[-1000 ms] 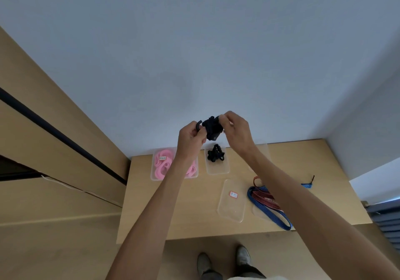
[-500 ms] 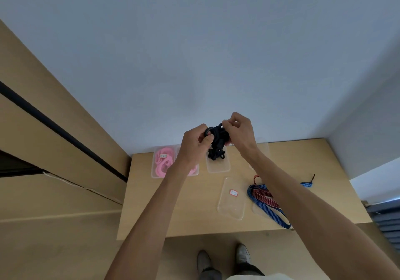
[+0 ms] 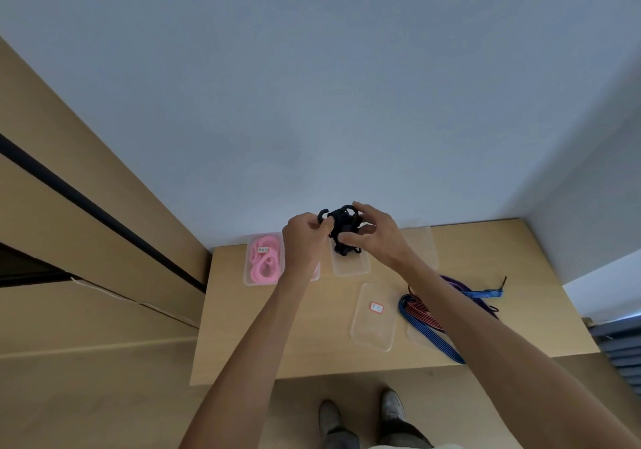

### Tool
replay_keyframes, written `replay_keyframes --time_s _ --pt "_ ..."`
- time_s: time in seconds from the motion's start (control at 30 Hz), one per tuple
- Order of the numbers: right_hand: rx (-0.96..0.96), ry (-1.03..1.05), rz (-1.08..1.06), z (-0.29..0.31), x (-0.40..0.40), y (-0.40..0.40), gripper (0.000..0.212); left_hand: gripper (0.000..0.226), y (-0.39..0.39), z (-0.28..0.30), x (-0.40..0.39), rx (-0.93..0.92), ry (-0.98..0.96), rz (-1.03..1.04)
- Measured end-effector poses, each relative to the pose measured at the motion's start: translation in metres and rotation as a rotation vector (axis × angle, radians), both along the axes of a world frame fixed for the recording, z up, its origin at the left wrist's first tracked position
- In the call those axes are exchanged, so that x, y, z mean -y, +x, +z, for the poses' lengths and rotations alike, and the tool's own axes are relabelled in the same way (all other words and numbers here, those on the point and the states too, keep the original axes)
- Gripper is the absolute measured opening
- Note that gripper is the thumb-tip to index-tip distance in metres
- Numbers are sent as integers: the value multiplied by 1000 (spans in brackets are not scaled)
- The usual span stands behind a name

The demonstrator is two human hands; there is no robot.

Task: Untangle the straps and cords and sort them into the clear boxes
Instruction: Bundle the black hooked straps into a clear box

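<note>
I hold a bundle of black cord with both hands above the far side of the wooden table. My left hand pinches its left end. My right hand grips its right side. Right under the bundle stands a clear box with more black cord in it. Another clear box at the far left holds pink straps. Blue and red striped straps lie tangled on the right, partly hidden by my right forearm.
A clear lid with a red-edged label lies flat in the middle of the table. Another clear box stands at the far right by the white wall. A wooden cabinet borders the left. My shoes show below the table's near edge.
Both hands have come down with the black cord bundle, from well above the table to just over the middle clear box. The bundle now overlaps the black cord lying in that box.
</note>
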State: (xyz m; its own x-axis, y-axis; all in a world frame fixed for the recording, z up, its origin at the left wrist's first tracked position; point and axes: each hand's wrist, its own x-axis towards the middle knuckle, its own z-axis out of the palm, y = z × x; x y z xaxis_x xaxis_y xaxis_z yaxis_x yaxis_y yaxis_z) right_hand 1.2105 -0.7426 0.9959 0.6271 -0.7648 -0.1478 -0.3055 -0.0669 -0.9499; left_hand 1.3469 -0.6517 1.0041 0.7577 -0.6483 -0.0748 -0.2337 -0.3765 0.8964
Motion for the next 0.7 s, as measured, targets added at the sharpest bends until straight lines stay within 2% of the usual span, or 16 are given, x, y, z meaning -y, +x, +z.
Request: replay_keyframes --time_s 0.1,0.2,0.27,0.47,0.6,0.7 --pt "-37 -26 3 -5 -1 -3 81 11 2 -5 0 -31 7 -8" --pt "-52 -91 -40 -11 -1 -6 67 22 3 -8 2 -85 -12 -86" --pt "-57 -111 -53 -16 1 -6 57 28 1 -12 4 -51 -19 -110" --pt "-137 -95 -37 -39 9 -3 57 34 -1 -41 9 -36 54 -101" --pt "-174 -52 -2 -67 11 -1 34 27 -3 -69 14 -9 127 -154" --pt "-217 -23 -47 -94 10 -4 36 21 -6 -97 17 20 158 -209"
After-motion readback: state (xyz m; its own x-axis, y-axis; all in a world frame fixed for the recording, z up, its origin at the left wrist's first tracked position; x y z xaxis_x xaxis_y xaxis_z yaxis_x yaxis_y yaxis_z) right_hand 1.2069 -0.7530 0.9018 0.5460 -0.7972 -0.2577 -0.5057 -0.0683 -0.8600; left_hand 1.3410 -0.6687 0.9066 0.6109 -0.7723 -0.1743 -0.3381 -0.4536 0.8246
